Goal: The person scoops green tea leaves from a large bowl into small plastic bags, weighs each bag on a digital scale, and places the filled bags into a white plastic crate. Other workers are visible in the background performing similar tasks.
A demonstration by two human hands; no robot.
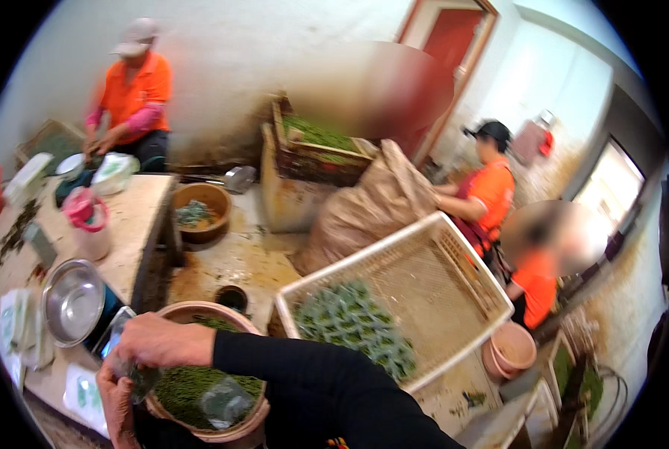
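My right hand (pixel 166 340), its black-sleeved arm crossing the lower middle, has its fingers closed on the top of a small clear plastic bag (pixel 141 380) with green contents. Lower down, my left hand (pixel 116 400) closes round the same bag from the left. Both hands hover over the left rim of a round pinkish tub (pixel 258 419). Loose green plant bits (pixel 184 389) fill the tub, and a clear plastic bag or film (pixel 226 402) lies on them. Beside my hands on the table are a steel bowl (pixel 74 303) and a device with a lit screen (pixel 113 333), partly hidden.
A white crate (pixel 454 299) holds rows of small green packets (pixel 353 325). On the table (pixel 128 217) stand a pink jug (pixel 87 221) and stacked plastic bags (pixel 23 329). A brown basin (pixel 203 213), big sack (pixel 372 209) and pink buckets (pixel 510 348) surround it. Several people in orange work nearby.
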